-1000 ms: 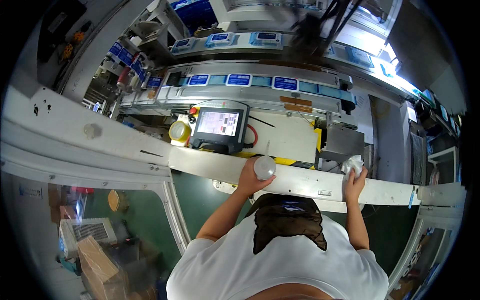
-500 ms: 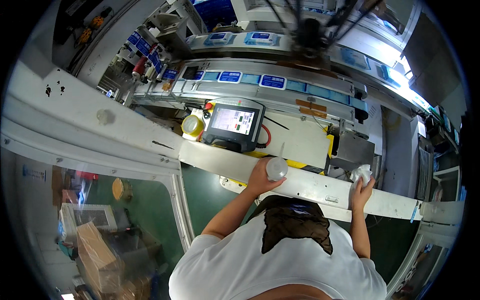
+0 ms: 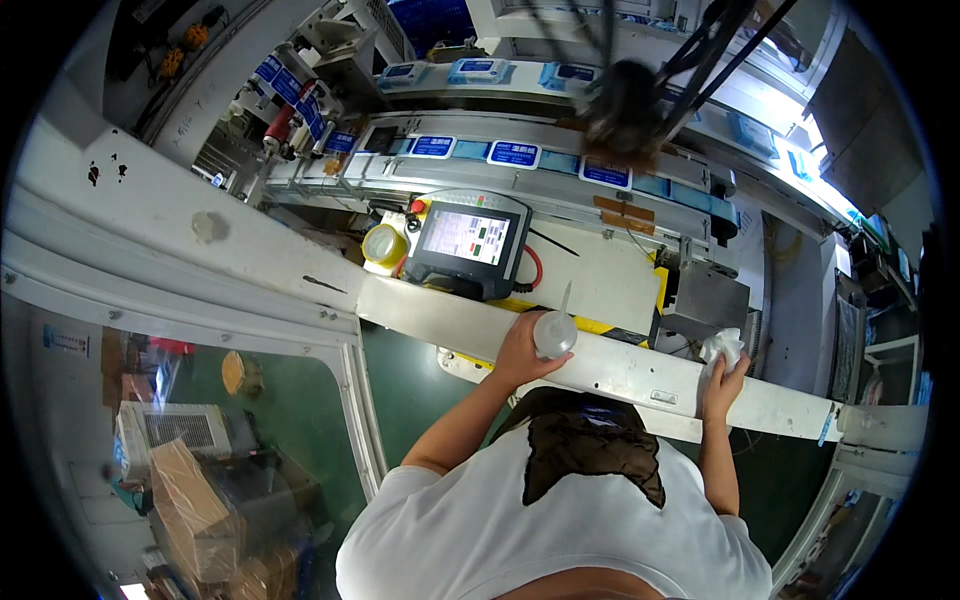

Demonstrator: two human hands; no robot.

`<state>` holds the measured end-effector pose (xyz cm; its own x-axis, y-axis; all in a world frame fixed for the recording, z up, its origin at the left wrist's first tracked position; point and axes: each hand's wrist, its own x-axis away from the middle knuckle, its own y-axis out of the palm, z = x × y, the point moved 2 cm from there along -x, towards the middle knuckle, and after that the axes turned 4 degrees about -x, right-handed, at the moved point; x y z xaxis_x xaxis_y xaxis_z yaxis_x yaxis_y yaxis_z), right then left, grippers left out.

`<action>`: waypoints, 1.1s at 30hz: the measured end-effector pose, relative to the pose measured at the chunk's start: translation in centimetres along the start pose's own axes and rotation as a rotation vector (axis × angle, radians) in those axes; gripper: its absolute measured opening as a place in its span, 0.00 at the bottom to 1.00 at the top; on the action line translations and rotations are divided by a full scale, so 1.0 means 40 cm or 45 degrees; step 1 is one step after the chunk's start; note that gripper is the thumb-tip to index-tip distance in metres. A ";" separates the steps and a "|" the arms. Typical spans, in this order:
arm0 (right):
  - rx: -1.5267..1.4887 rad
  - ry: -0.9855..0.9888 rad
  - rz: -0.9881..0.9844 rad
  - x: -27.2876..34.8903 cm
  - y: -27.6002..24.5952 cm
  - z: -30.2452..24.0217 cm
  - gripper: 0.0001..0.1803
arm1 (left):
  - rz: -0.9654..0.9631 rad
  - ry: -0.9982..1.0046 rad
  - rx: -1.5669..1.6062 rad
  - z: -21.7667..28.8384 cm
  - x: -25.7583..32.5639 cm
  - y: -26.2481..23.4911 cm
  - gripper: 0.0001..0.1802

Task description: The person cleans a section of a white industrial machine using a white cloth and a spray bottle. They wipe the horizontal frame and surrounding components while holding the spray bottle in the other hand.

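My left hand [image 3: 522,352] is wrapped round a translucent squeeze bottle [image 3: 554,335], whose thin pointed nozzle tilts away from me. It is held over the white machine beam [image 3: 440,318] in front of my body. Farther right along the same beam, my right hand [image 3: 724,384] grips a crumpled white wipe [image 3: 722,346], closed with the fingers partly hidden behind it. Just beyond my left hand stands a control panel with a lit screen [image 3: 464,236], a red button at its upper left corner.
Past the panel, a conveyor carries blue-and-white labels [image 3: 514,154]. Behind it, wipe packs [image 3: 478,70] lie on another belt. A dark robot picker head [image 3: 624,112] hangs above the belts. A yellow-rimmed roll [image 3: 384,246] sits left of the panel. Cardboard boxes [image 3: 190,490] show at lower left.
The labels and the wipe packs have shifted rightward on their belts. The picker head has come nearer, over the label conveyor. Both my hands stay nearly still with the bottle and the wipe.
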<state>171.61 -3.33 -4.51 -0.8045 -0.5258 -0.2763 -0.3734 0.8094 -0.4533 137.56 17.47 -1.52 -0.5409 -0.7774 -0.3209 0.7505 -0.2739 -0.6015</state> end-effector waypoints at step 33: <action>0.163 -0.023 0.028 0.001 -0.003 -0.045 0.18 | 0.061 0.046 -0.015 -0.003 0.005 0.010 0.39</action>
<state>170.80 -2.98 -2.93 -0.8028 -0.5141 -0.3019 -0.2931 0.7813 -0.5511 137.71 17.26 -1.91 -0.5178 -0.7685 -0.3759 0.7715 -0.2296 -0.5934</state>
